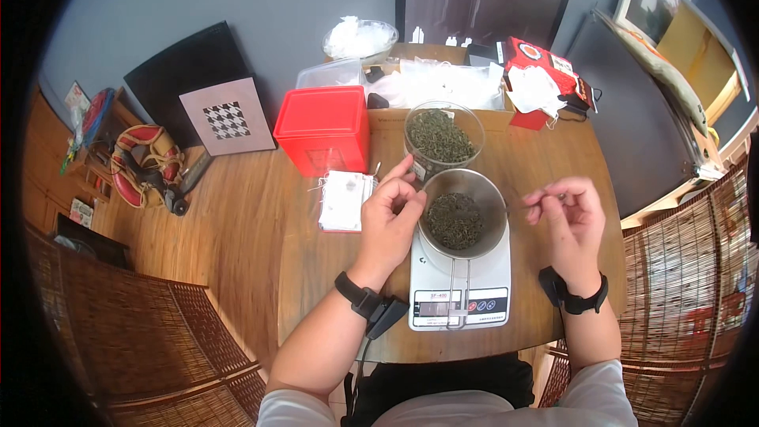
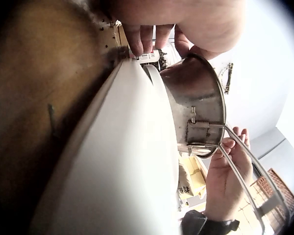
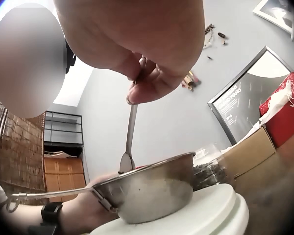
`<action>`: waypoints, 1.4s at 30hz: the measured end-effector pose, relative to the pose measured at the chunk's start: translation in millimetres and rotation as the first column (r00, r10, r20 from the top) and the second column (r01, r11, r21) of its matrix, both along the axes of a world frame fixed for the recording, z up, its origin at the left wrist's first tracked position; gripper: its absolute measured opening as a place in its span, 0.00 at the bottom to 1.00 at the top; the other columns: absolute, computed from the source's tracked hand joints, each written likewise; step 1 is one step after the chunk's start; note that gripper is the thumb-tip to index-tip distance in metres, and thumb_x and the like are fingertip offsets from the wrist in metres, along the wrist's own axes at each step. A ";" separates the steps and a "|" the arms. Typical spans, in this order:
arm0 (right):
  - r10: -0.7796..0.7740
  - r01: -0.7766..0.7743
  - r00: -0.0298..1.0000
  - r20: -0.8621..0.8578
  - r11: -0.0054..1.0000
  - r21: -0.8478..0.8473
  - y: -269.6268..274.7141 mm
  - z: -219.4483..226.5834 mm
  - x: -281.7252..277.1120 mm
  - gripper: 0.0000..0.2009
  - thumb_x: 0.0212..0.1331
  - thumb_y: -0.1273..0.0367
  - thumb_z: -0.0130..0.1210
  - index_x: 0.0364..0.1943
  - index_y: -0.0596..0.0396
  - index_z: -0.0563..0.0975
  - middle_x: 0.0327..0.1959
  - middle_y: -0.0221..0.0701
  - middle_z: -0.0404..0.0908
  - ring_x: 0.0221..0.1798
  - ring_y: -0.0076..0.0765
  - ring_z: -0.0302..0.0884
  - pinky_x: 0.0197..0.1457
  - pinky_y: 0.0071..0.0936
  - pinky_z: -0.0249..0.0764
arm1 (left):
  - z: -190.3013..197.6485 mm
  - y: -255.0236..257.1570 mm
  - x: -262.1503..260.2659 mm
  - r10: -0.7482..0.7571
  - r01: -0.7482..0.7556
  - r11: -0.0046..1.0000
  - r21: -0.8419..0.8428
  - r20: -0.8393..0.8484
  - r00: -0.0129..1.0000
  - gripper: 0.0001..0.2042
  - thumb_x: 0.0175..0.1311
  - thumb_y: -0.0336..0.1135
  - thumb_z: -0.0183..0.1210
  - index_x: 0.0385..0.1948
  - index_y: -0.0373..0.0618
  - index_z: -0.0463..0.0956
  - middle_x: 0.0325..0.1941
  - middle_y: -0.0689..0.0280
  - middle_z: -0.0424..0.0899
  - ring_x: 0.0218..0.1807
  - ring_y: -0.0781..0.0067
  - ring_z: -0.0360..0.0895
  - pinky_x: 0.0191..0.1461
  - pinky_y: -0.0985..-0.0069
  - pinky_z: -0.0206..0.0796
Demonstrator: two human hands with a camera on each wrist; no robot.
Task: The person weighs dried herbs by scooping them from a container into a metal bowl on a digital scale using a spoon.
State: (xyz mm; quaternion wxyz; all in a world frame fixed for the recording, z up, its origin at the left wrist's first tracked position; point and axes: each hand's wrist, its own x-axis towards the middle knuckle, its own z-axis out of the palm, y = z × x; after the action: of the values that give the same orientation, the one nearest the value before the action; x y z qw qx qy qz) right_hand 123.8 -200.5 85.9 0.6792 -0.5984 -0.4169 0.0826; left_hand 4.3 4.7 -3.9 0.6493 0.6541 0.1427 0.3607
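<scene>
A small metal pan (image 1: 464, 213) with a wire handle stands on a white kitchen scale (image 1: 458, 300), dried green leaves (image 1: 455, 223) in it. My left hand (image 1: 389, 221) pinches the pan's left rim with thumb and forefinger. Its other fingers (image 2: 146, 40) reach toward the clear round container behind. A thin metal spoon (image 3: 130, 132) is pinched by my right hand (image 1: 575, 217), to the right of the pan. In the right wrist view the spoon points down, its bowl end overlapping the pan's rim. More dried leaves fill the clear round container (image 1: 477, 122) behind the pan.
Left of the clear container stands a red lidded box (image 1: 322, 128), with white tea bags (image 1: 345, 202) in front. A cardboard box (image 1: 494, 120) holding white bags and a red package (image 1: 538, 63) stand at the back of the wooden table (image 1: 316, 300).
</scene>
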 end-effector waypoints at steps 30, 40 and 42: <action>-0.236 0.240 0.969 0.072 0.969 -0.059 79.8 -24.3 57.8 0.06 0.70 0.75 0.49 0.47 0.62 0.73 0.37 0.35 0.85 0.34 0.22 0.81 0.40 0.19 0.77 | 2.8 -1.3 -1.8 -0.020 0.019 0.999 -0.043 -0.018 1.000 0.05 0.65 0.25 0.58 0.27 0.40 0.73 0.71 0.54 0.69 0.63 0.66 0.72 0.66 0.67 0.63; -0.224 0.197 0.961 -0.163 0.966 -0.170 91.5 -29.2 58.6 0.09 0.70 0.75 0.48 0.50 0.64 0.69 0.36 0.38 0.82 0.30 0.25 0.80 0.34 0.22 0.78 | 1.8 -0.4 -1.7 -0.027 0.026 1.000 -0.018 -0.032 0.999 0.06 0.65 0.25 0.58 0.27 0.39 0.73 0.71 0.53 0.69 0.64 0.65 0.72 0.66 0.67 0.62; -0.211 0.178 0.953 -0.217 0.970 -0.163 93.3 -27.4 56.6 0.09 0.70 0.76 0.47 0.50 0.64 0.68 0.36 0.39 0.82 0.30 0.26 0.80 0.35 0.23 0.79 | -1.0 1.4 -1.4 -0.030 0.030 1.000 -0.001 -0.027 0.999 0.06 0.65 0.26 0.58 0.27 0.39 0.73 0.71 0.53 0.69 0.64 0.65 0.72 0.66 0.67 0.62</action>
State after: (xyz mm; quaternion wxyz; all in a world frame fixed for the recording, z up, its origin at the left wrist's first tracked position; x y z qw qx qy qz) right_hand 180.4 -107.2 58.4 0.6837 -0.6696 -0.2666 0.1141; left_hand 2.9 6.1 -4.9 0.6529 0.6609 0.1418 0.3418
